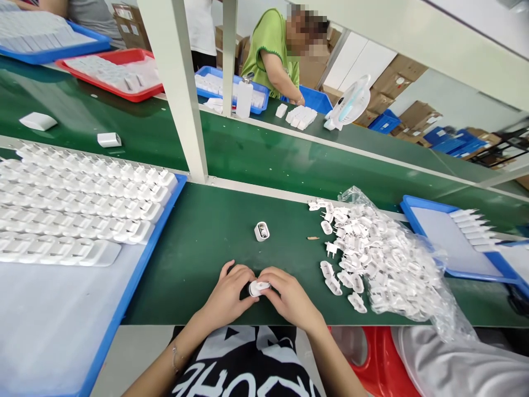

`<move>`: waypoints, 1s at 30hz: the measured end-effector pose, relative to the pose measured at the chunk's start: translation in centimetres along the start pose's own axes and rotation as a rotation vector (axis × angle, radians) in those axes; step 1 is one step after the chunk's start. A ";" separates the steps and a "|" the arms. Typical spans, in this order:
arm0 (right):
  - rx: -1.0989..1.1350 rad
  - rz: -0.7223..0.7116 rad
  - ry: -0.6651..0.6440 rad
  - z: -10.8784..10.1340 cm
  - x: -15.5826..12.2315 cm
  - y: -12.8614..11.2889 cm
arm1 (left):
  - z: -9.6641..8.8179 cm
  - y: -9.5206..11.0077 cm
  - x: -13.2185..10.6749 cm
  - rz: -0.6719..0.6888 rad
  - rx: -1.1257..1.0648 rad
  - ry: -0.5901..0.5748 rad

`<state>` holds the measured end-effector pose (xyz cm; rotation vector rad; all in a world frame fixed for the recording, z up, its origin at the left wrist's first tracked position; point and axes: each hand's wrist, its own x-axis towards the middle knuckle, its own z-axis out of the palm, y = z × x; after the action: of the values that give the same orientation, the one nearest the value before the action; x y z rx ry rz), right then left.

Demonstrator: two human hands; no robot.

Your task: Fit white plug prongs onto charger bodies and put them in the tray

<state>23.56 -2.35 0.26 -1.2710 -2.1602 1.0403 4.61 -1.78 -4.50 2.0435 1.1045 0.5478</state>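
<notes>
My left hand (227, 295) and my right hand (290, 298) meet at the near edge of the green bench, both closed around one small white charger body (259, 287). A second white charger body (262, 231) stands alone on the mat just beyond them, its open end up. To the right lies a heap of small white plug caps (372, 251) spilling from a clear plastic bag (430, 298).
A blue tray (136, 270) at my left holds rows of white chargers. Another blue tray (413, 212) at the right holds a few. Behind a white post (182, 94) runs a green conveyor (264, 151) with loose chargers; a person in green works across it beside a small fan (349, 105).
</notes>
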 end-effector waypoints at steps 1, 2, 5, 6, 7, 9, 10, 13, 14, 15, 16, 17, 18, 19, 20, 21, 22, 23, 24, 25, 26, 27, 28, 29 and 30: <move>-0.023 0.001 -0.013 0.0 0.1 0.0 | -0.2 0.1 0.0 -0.004 -0.006 -0.007; -0.041 0.003 -0.019 0.0 0.1 0.0 | -0.4 0.3 0.1 -0.007 -0.009 -0.013; -0.057 0.005 -0.008 0.1 0.1 0.0 | -0.8 0.5 0.1 -0.006 -0.009 -0.012; -0.047 0.002 0.000 0.1 0.1 0.1 | -0.8 0.5 0.1 -0.004 -0.008 -0.011; -0.034 -0.001 0.005 0.2 0.0 0.0 | -0.7 0.5 0.1 -0.002 -0.007 -0.008; -0.018 -0.005 0.012 0.3 -0.1 0.0 | -0.4 0.3 0.1 0.000 -0.006 -0.006; -0.022 -0.005 0.013 0.3 -0.1 -0.1 | -0.2 0.1 0.1 0.000 -0.005 -0.004; -0.083 0.005 -0.004 0.4 0.0 -0.4 | 0.1 -0.1 0.2 0.001 0.000 0.001; -0.107 0.012 -0.015 0.3 0.0 -0.5 | 0.1 -0.1 0.2 0.001 0.002 0.001; -0.128 0.020 -0.029 0.3 0.1 -0.6 | 0.0 -0.1 0.2 0.002 0.005 0.003; -0.145 0.027 -0.042 0.2 0.2 -0.6 | 0.0 -0.1 0.1 0.008 0.006 0.005; -0.156 0.033 -0.054 0.1 0.2 -0.6 | -0.1 0.0 0.1 0.016 0.004 0.006; -0.161 0.038 -0.064 -0.1 0.3 -0.5 | -0.1 0.0 -0.1 0.026 -0.005 0.005; -0.160 0.043 -0.071 -0.2 0.3 -0.3 | -0.1 0.1 -0.2 0.034 -0.021 0.006; -0.154 0.049 -0.076 -0.3 0.4 -0.2 | 0.0 0.1 -0.4 0.037 -0.039 0.015; -0.145 0.058 -0.079 -0.3 0.3 0.1 | 0.1 0.1 -0.6 0.034 -0.055 0.028; -0.132 0.069 -0.077 -0.3 0.3 0.3 | 0.2 0.1 -0.8 0.022 -0.064 0.048; -0.119 0.080 -0.068 -0.2 0.2 0.5 | 0.3 0.1 -0.9 0.009 -0.064 0.072; -0.105 0.090 -0.055 0.0 0.1 0.8 | 0.5 0.1 -1.0 0.000 -0.057 0.095; -0.090 0.096 -0.034 0.2 0.0 1.0 | 0.7 0.1 -1.1 -0.007 -0.049 0.110; -0.073 0.095 -0.004 0.6 -0.1 1.2 | 0.8 0.0 -1.1 -0.011 -0.042 0.116; -0.050 0.085 0.030 1.0 -0.3 1.5 | 0.9 0.0 -1.1 -0.010 -0.038 0.116; -0.023 0.068 0.064 1.5 -0.6 1.7 | 0.9 0.0 -1.1 -0.006 -0.037 0.112; 0.006 0.044 0.099 2.0 -0.8 2.0 | 0.9 0.1 -1.0 0.005 -0.035 0.103; 0.034 0.021 0.136 2.6 -1.0 2.3 | 1.0 0.2 -1.0 0.017 -0.033 0.094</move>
<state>23.58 -3.54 -3.13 -1.3126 -2.0229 0.9659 4.76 -3.10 -5.01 2.0178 1.1268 0.6724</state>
